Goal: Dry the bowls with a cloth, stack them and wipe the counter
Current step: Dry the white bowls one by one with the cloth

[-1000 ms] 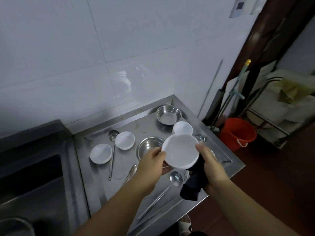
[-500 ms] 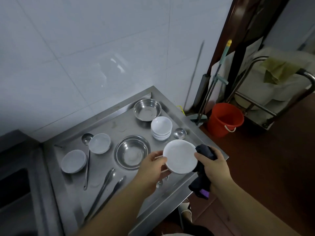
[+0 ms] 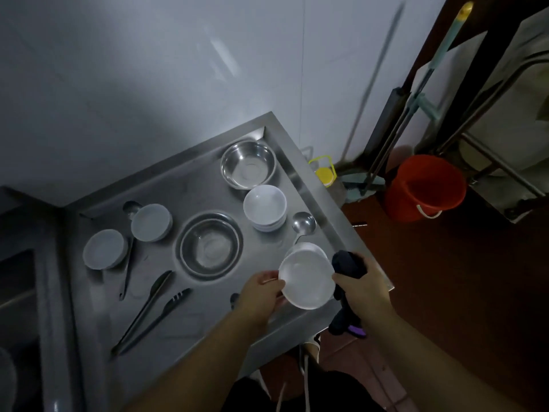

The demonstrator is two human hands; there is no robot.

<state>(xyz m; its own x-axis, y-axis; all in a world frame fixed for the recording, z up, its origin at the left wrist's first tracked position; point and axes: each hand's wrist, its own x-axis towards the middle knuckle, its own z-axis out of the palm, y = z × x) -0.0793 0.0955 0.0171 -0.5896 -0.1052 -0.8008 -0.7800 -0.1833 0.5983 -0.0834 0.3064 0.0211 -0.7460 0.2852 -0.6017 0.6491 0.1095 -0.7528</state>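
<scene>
My left hand (image 3: 261, 292) grips the left rim of a white bowl (image 3: 307, 281), held above the front right corner of the steel counter (image 3: 190, 191). My right hand (image 3: 361, 288) is closed on a dark cloth (image 3: 347, 263) pressed against the bowl's right rim; more cloth hangs below the hand. A stack of white bowls (image 3: 265, 207) stands near the counter's right edge. Two single white bowls (image 3: 151, 222) (image 3: 104, 248) sit at the left. Two steel bowls rest on the counter, one in the middle (image 3: 210, 245), one at the back corner (image 3: 248, 165).
Tongs (image 3: 148, 313) and a ladle (image 3: 127, 257) lie on the counter's left half; another ladle (image 3: 303, 224) lies by the stack. A sink (image 3: 17, 292) is at the left. On the floor to the right stand a red bucket (image 3: 424, 187), a mop (image 3: 416, 93) and a metal rack.
The view tilted down and shifted left and the scene darkened. The bowl and both hands dropped lower towards the counter's front right corner, the cloth still at the bowl's right rim.
</scene>
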